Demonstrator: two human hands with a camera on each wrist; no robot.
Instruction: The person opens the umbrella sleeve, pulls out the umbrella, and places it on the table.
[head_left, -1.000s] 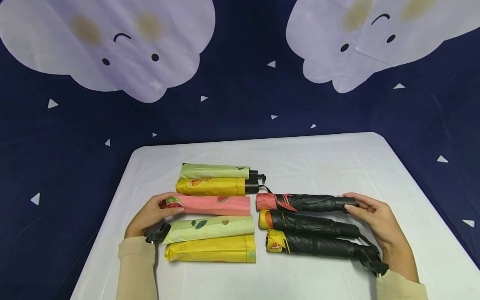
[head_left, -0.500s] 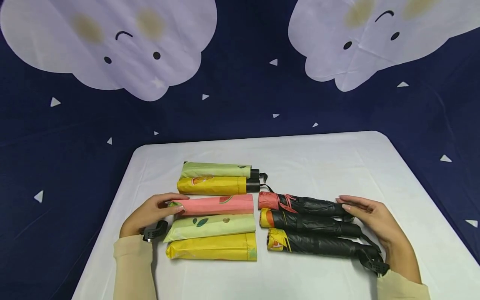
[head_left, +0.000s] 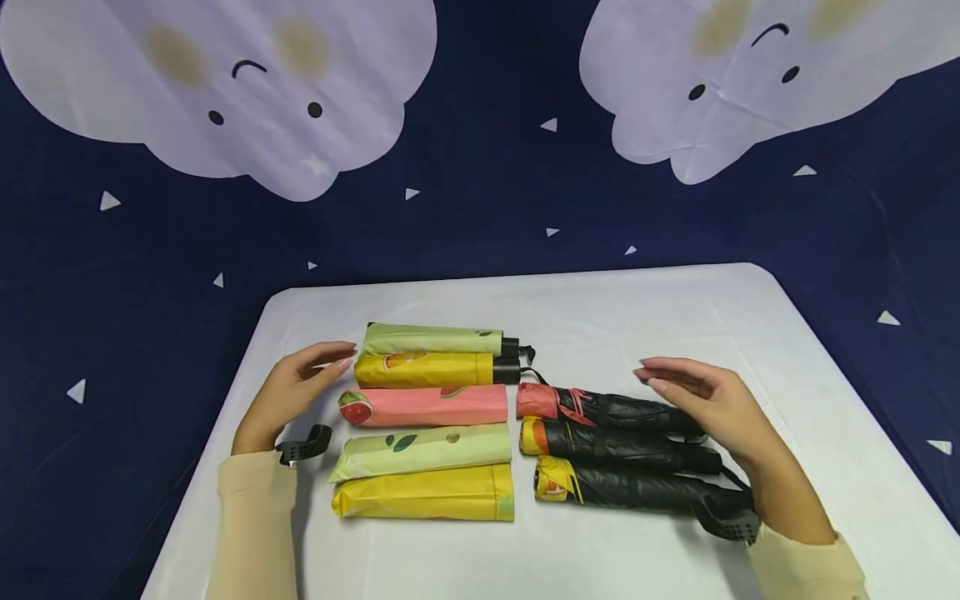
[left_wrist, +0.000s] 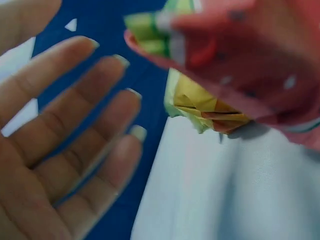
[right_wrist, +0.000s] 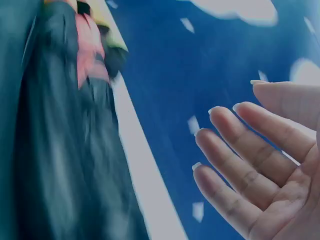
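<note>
My left hand hovers with fingers extended just left of the yellow covered umbrella and the pink watermelon-print umbrella sleeve; nothing is in it. In the left wrist view, its spread fingers stand apart from the pink sleeve. My right hand, also holding nothing, is over the handle end of the back black folded umbrella, which has a pink end. Fingers are straight in the right wrist view. A second black umbrella and a third one, both with yellow ends, lie in front of it.
In front of the pink sleeve lie a light green sleeve and a yellow sleeve. A light green covered umbrella lies at the back of the white table. Dark blue cloth surrounds the table.
My left hand has let go of the pink sleeve and risen away from it. The right hand has released the back black umbrella, whose handle end shifted toward me, and moved left and back.
</note>
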